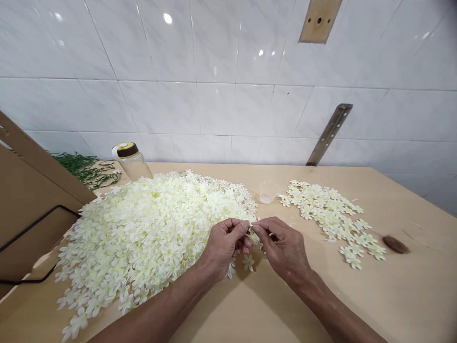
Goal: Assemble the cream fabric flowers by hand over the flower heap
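containers first: a clear plastic bottle (133, 164) with a brown and yellow cap stands upright at the back left of the counter (357, 295), just behind the big pile; contents look pale, can't tell what. a small clear cup (267, 193) sits between the two flower groups, something whitish in the bottom, can't tell more. a cardboard box (24, 200) leans in at the far left with a black wire (35, 224) running across its side, inside not visible. the left hand (223, 245) and right hand (283, 247) meet at the near edge of the big pile (150, 228) of cream fabric flowers; both grips are pressed together, thumb and fingertips pinching one small flower (253, 237) between them, held just above the counter. a loose flower (248, 262) lies flat on the counter right under the hands. the big pile fills the left half of the counter, heaped up. a thinner spread of flowers (328, 214) lies flat to the right, well apart from the pile. a dark brown oval thing (394, 244) sits just past that spread, too small to tell. green stems (85, 169) lie at the back left, beside the bottle. the counter is light tan wood, set against a glossy white tiled wall (214, 71). a metal bracket (330, 133) slants down the wall to the counter, and a wooden plate (319, 19) with a hole is fixed higher up.
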`<state>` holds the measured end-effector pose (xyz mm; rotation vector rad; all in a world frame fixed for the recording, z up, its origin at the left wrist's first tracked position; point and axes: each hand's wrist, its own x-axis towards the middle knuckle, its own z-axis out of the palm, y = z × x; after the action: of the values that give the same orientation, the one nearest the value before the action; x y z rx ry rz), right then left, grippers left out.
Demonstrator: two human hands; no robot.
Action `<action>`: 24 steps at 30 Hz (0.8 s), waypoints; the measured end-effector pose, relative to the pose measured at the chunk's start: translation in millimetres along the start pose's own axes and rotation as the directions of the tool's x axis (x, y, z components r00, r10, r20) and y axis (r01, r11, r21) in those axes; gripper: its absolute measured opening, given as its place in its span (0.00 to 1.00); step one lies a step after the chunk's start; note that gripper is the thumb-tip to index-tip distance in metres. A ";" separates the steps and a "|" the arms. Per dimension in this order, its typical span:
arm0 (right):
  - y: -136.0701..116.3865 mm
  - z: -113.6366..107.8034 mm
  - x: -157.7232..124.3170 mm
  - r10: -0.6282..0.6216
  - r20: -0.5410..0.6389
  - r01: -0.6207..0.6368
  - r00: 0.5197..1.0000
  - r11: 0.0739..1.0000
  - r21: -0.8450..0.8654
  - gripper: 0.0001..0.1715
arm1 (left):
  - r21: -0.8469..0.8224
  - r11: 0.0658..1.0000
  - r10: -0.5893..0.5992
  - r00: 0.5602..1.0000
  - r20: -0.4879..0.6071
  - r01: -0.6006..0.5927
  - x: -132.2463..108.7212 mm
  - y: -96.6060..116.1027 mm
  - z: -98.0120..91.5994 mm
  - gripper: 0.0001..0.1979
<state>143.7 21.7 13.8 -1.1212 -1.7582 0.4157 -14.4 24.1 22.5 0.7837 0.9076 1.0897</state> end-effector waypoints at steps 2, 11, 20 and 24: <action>1.5 0.7 -1.2 0.079 0.004 -0.079 0.997 0.996 0.039 0.10 | -0.008 1.000 -0.003 1.000 0.014 0.003 -0.1 -0.3 0.1 0.17; -0.9 1.0 0.3 0.318 0.121 -0.339 0.940 0.905 0.258 0.16 | -0.014 1.000 -0.001 1.000 0.020 0.001 0.6 -2.0 -1.8 0.16; -0.1 0.3 -1.1 0.345 0.065 -0.351 0.936 0.917 0.190 0.16 | -0.023 0.999 -0.024 0.999 0.038 0.025 -0.3 -1.8 -1.1 0.16; -1.0 -1.0 -0.5 0.323 0.052 -0.327 0.945 0.932 0.155 0.16 | -0.007 1.000 -0.004 0.999 0.050 0.005 -2.8 -0.9 1.2 0.16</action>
<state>144.1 20.5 14.7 -1.2962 -1.5298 0.7641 -13.5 21.0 22.8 0.7988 0.8625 1.0648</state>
